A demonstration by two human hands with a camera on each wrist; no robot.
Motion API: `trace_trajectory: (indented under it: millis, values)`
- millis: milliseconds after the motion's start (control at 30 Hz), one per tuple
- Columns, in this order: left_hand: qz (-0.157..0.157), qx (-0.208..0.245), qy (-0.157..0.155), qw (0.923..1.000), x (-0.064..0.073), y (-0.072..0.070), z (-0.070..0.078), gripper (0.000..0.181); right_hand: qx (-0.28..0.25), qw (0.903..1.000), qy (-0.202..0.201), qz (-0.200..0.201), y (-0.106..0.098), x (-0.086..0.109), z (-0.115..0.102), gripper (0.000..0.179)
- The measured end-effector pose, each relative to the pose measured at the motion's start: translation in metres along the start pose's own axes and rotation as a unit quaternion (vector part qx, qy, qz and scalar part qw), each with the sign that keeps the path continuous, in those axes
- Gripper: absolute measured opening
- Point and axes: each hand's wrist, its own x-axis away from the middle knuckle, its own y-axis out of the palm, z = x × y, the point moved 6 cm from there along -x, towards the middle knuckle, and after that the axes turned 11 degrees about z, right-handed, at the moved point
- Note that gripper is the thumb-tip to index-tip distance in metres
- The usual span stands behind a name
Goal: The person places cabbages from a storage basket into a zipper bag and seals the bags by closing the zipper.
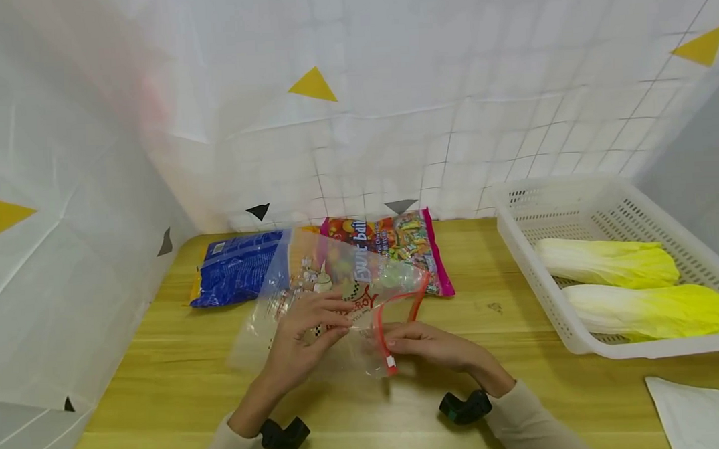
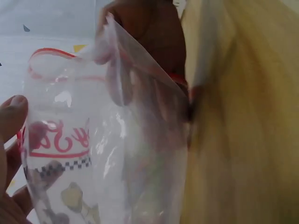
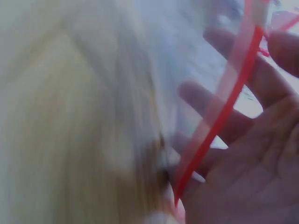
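"Clear plastic, that bag [image 1: 322, 280]. Where is it?"

"Over the bench [image 1: 356, 429], on the near side of the blue pack [image 1: 231, 270] and sweets [image 1: 411, 235]. Right grip [image 1: 425, 343] pinches its red edge [image 1: 380, 334]; left grip [image 1: 300, 327] lies against it, pinching or not I cannot tell."

"Best handling?"

"Spread the mouth evenly, I'd say; thin film could crumple."

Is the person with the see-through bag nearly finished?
Probably not. Done: the clear bag looks unzipped, its red edges parted. In hand: the left hand touches the bag while the right hand holds it at those edges. Maybe left: filling the bag and zipping it; nothing clearly shows inside, and two cabbages lie in the white basket.
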Motion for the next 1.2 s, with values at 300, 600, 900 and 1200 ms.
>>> trace_trajectory:
  millis: [300, 600, 900, 1200]
  values:
    - [0.019, -0.058, -0.026, 0.9978, 0.001, 0.003, -0.017, 0.018, 0.053, 0.9931, -0.025, 0.102, 0.000, -0.005, 0.003, 0.040]
    - [0.030, -0.076, -0.070, 0.9941, 0.009, 0.009, -0.028, 0.013, 0.161, 0.9772, -0.072, 0.118, -0.007, -0.002, 0.001, 0.028]
    - [0.042, -0.072, -0.076, 0.9936, 0.014, 0.012, -0.028, 0.012, 0.193, 0.9747, -0.059, 0.096, -0.017, 0.003, -0.003, 0.029]
    - [0.048, -0.074, -0.094, 0.9916, 0.021, 0.010, -0.029, 0.014, 0.219, 0.9619, -0.088, 0.137, -0.032, 0.015, -0.019, 0.025]
